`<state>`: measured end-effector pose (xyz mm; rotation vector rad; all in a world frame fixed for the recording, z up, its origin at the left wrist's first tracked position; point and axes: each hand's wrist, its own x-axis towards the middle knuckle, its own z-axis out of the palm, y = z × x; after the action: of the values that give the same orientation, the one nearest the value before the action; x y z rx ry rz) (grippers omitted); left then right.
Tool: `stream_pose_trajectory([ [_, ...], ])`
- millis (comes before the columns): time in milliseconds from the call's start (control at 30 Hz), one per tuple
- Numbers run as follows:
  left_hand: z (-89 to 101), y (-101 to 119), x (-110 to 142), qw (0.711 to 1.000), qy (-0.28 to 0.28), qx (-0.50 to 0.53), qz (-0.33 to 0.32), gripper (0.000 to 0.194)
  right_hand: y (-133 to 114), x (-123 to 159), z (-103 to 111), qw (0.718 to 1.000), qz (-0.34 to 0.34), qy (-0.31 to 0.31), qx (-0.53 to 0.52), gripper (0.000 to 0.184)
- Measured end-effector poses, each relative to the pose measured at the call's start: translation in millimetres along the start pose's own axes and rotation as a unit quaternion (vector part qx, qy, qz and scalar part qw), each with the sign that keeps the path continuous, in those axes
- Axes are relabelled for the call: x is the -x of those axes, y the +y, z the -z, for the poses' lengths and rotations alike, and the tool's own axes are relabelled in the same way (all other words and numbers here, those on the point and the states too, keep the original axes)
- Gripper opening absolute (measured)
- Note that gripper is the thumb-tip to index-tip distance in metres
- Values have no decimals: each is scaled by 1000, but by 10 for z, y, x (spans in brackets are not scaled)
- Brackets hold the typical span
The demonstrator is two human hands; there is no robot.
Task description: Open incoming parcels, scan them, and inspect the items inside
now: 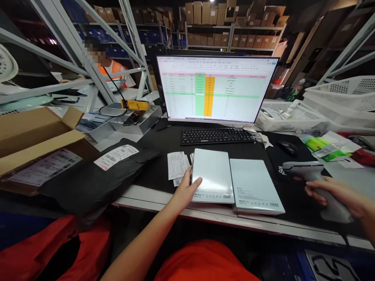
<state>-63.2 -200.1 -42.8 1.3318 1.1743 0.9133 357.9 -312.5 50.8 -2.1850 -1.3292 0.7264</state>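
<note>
My left hand point(186, 186) is closed on the left edge of a pale, glossy flat box point(212, 173), thumb on its top face and fingers along its side. Small print and a barcode run along that box's lower edge. A second pale flat box point(256, 185) of the same look lies just to its right, near the table's front edge. At the right, my right hand point(331, 191) is wrapped round the handle of a grey barcode scanner point(304, 168), somewhat blurred, its head pointing left. Printed label slips point(177, 166) lie left of the first box.
Behind the boxes are a black keyboard point(216, 136) and a monitor point(215, 89) showing a spreadsheet. A mouse point(288, 148) lies at the right. A black labelled parcel point(117, 171) and an open cardboard box point(43, 152) occupy the left. White baskets point(293, 117) stand back right. Another person works behind the frame.
</note>
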Motion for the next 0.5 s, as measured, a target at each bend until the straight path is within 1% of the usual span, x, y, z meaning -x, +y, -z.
stream_pose_trajectory([
  [33,-4,38,-47,1000,-9,-4,9,77,-111,132,-56,993,-31,-84,-79,50],
  [67,-6,78,-93,1000,-21,-4,21,76,-239,268,-125,978,-49,-150,-135,42],
  [100,-8,117,-137,999,-35,-4,34,74,-377,398,-203,967,-49,-197,-151,40],
  [133,-8,152,-175,998,-45,-5,44,73,-518,513,-282,958,-40,-240,-151,42],
  [200,-3,203,-224,997,-58,-17,43,72,-779,673,-418,945,-24,-296,-136,47],
  [300,31,231,-229,997,-64,-47,3,72,-1042,745,-534,924,-39,-359,-126,49],
  [367,77,233,-208,994,-77,-74,-26,70,-1094,737,-574,906,-56,-402,-121,48],
  [400,105,234,-198,991,-85,-92,-44,68,-1077,727,-592,898,-57,-419,-123,47],
  [467,172,244,-189,982,-84,-145,-84,60,-952,690,-614,889,-48,-434,-141,47],
  [500,210,255,-194,976,-75,-178,-102,55,-847,657,-610,893,-40,-424,-145,50],
])
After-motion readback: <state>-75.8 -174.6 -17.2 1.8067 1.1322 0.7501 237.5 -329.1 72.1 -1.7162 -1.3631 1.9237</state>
